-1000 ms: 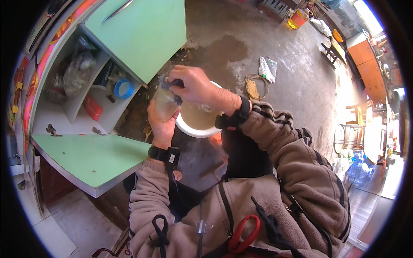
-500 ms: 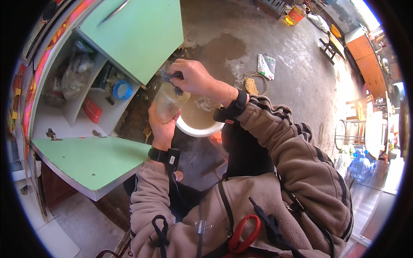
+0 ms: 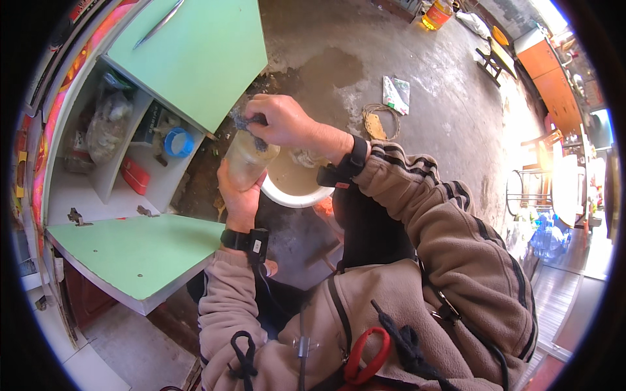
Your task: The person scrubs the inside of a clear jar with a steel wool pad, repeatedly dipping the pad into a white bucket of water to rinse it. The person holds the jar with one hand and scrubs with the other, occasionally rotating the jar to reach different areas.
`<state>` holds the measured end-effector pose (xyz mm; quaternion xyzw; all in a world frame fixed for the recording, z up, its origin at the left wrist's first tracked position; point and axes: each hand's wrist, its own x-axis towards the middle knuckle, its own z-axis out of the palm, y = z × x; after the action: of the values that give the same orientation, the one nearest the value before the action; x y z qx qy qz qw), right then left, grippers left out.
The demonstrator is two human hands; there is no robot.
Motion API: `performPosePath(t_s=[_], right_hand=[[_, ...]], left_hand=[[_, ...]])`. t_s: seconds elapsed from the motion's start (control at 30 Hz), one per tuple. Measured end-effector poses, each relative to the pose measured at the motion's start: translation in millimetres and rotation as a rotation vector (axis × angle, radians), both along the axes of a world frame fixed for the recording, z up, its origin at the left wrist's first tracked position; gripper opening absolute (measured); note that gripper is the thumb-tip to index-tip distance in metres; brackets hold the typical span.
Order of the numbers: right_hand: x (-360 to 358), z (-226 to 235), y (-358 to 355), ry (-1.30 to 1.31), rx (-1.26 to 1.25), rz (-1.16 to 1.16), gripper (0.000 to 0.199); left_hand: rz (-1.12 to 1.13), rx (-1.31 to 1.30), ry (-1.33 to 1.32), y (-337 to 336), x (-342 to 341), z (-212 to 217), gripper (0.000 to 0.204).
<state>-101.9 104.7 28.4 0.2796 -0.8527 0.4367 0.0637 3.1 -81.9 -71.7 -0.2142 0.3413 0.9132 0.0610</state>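
My left hand [image 3: 239, 197] is wrapped round the lower part of a cloudy, see-through jar [image 3: 245, 164], which is tilted with its mouth away from me. At that mouth, my right hand [image 3: 287, 121] is closed on a dark blue-grey scourer [image 3: 240, 121]. Part of the scourer hangs over the jar's rim, and my fingers hide the rest. Just right of the jar stands a white basin [image 3: 295, 201] of murky water, with a pale crumpled cloth [image 3: 306, 158] partly hidden beneath my right wrist.
On the left is a cabinet with green doors standing open [image 3: 137, 251]; its shelves hold plastic bags [image 3: 109, 127], a blue cup [image 3: 178, 142] and a red box [image 3: 135, 175]. On the floor lie a coiled cord [image 3: 395, 127] and a packet [image 3: 396, 95]. A bottle of yellow liquid [image 3: 436, 14] stands farther off.
Both hands, the jar and the scourer have shifted slightly left in the picture, as has the surrounding scene. The grip of each hand looks the same.
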Motion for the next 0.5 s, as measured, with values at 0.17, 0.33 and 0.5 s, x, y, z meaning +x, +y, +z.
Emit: performPosePath(t_s=[0.17,0.33,0.5], right_hand=[[11,0,-4,0.009,-0.051,0.13,0.017],[-2,5,1,0.019,-0.016,0.041,0.017],[16,1,4,-0.032,-0.054,0.196,0.015]], left_hand=[[0.04,0.104,0.03,-3,-1,0,0.06],[0.026,0.024,0.004,2,0,5,0.06],[0.064,0.098,0.077,1,-3,12,0.054]])
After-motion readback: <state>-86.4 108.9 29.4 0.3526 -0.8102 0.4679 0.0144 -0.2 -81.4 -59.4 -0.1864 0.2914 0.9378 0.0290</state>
